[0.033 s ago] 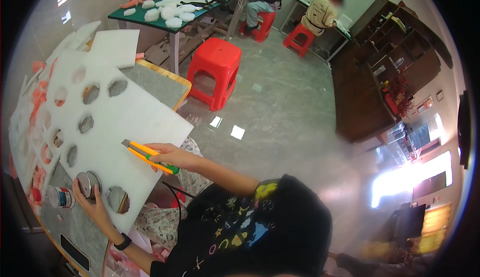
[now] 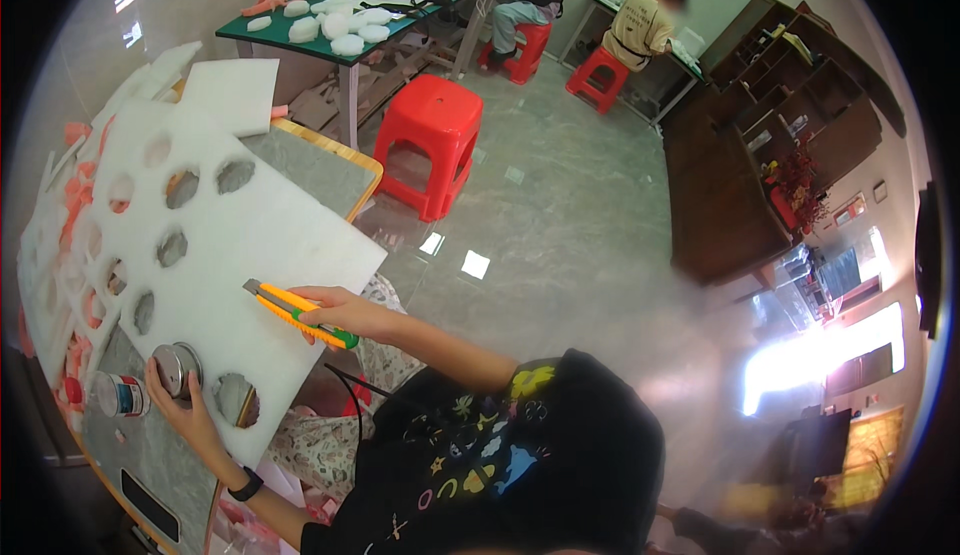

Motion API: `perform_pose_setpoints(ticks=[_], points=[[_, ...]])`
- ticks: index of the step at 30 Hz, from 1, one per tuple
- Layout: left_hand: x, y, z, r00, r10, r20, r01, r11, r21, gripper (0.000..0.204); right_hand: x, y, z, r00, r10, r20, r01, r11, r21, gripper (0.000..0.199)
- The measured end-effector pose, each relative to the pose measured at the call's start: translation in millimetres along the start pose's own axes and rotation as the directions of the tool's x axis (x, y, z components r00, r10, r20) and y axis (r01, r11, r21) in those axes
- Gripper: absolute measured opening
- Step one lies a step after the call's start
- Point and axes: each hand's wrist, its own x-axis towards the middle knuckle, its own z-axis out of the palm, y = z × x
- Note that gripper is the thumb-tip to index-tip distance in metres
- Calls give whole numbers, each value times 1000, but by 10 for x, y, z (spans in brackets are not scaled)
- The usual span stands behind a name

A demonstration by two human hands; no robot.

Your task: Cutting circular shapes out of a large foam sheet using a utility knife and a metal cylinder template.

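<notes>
A white foam sheet (image 2: pixel 265 235) with several round holes cut through it lies over the table at my left. My right hand (image 2: pixel 340 317) is closed round a yellow and green utility knife (image 2: pixel 285 307). Its blade points to the upper left, at or just above the middle of the foam; contact cannot be told. Fingers of my left hand (image 2: pixel 180 407) curl round a round metal tin (image 2: pixel 177 367), which sits on the sheet's near left edge. One cut hole (image 2: pixel 236 401) lies just right of that hand.
A labelled jar (image 2: pixel 122 395) and a black phone (image 2: pixel 150 505) rest on the grey tabletop (image 2: pixel 185 470). More cut foam and pink scraps pile at far left. A red stool (image 2: pixel 432 135) stands beyond the table. Two people sit farther back, near a green table (image 2: pixel 240 30) holding foam pieces.
</notes>
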Motion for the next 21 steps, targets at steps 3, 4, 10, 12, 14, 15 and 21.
perform_pose_setpoints(ticks=[3,4,10,12,14,15,21], points=[[6,-11,0,1000,8,2,-8,1000,-3,51,-3,-6,4,1000,5,1,-5,1000,1,52],[3,-29,5,1000,8,3,-8,1000,-3,51,-8,-10,6,1000,15,-1,-15,1000,4,52],[-4,-29,23,1000,10,1,-10,1000,-13,51,10,53,-15,1000,5,2,-5,1000,13,51],[-9,-26,20,1000,-24,-2,24,998,-52,54,5,45,0,1000,9,-4,-9,1000,20,50],[-11,-27,14,1000,-24,-3,24,998,-50,54,3,31,9,1000,14,-7,-14,1000,26,50],[-9,-26,17,1000,-22,-2,22,998,-52,54,4,33,4,1000,14,-7,-14,1000,26,50],[-5,-64,23,1000,-15,-3,15,998,-61,54,21,52,-5,1000,8,-18,-7,999,35,49]])
